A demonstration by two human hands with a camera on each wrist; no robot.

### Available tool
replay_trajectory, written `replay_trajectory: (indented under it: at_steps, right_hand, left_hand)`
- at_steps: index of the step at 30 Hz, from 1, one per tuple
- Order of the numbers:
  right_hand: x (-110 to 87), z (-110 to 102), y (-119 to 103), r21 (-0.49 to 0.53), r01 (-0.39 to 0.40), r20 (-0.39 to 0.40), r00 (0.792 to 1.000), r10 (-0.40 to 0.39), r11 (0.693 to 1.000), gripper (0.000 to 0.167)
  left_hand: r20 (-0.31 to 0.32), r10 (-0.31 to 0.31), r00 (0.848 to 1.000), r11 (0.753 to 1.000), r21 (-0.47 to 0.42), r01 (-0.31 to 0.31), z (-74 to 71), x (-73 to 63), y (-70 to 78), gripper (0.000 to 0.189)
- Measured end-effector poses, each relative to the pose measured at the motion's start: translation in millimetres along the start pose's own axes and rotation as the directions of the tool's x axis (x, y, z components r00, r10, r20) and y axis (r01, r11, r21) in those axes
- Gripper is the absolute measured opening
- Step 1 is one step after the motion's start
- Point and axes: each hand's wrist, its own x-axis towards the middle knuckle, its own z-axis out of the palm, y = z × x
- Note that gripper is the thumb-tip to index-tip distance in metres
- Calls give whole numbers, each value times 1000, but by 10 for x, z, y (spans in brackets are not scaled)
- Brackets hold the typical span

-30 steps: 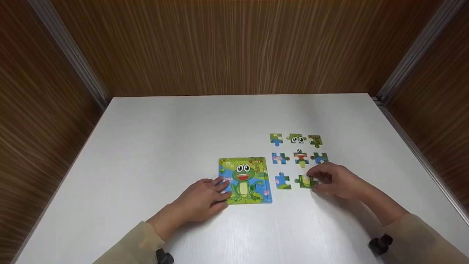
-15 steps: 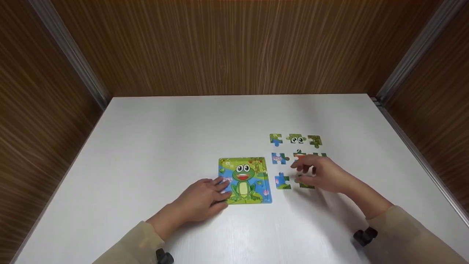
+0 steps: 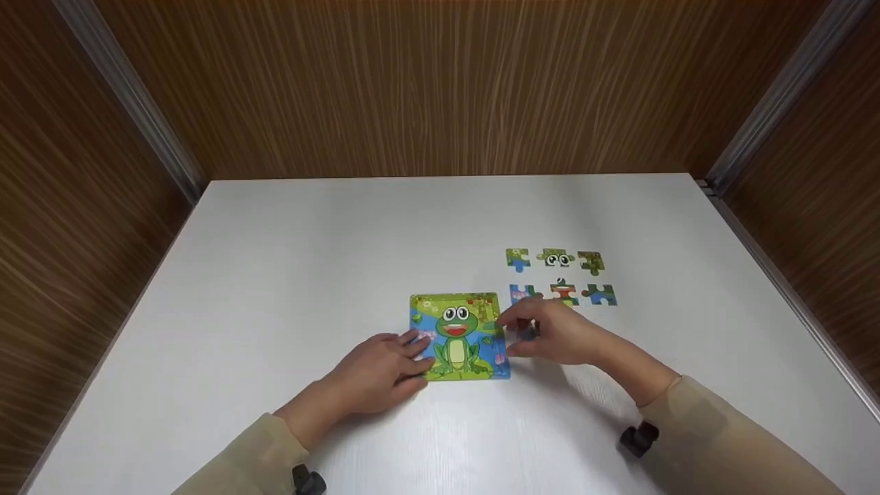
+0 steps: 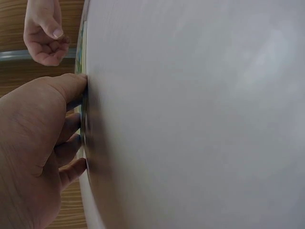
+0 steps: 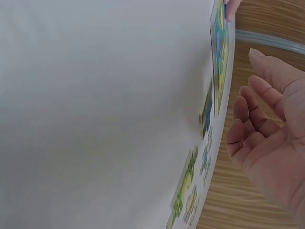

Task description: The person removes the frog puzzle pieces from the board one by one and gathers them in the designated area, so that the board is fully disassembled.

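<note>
A square frog puzzle board (image 3: 457,352) lies flat on the white table. My left hand (image 3: 378,375) rests on its left side, fingers spread over the frame; in the left wrist view its thumb (image 4: 74,86) is at the near edge. My right hand (image 3: 564,333) hovers by the board's right edge, fingers bent loosely, hiding the lower puzzle pieces in the head view. The right wrist view shows nothing between its thumb and fingers. Below that hand lie a blue-green piece (image 5: 206,112) beside the board and a green-and-yellow piece (image 5: 185,183).
Loose pieces lie in rows right of the board, including a frog-eyes piece (image 3: 557,260), a tree piece (image 3: 592,262), a corner piece (image 3: 517,258) and a red-mouth piece (image 3: 564,291). Brown wood-grain panels (image 3: 440,89) enclose the table's back and sides.
My right hand has moved left from the green-and-yellow piece, across the lower row, to the board's right edge. My left hand stays on the board.
</note>
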Motion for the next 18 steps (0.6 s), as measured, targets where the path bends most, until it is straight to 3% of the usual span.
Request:
replay_trajectory:
  at_steps: [8,18]
  right_hand:
    - [100,178,-50,-24,49,42,998,-48,999,42]
    - [143,239,-86,-85,61,86,995,-54,994,43]
  left_hand:
    - [0,0,1000,1000,7,0,6,6,-6,42]
    - [-13,10,1000,1000,-7,-10,0,-5,-4,41]
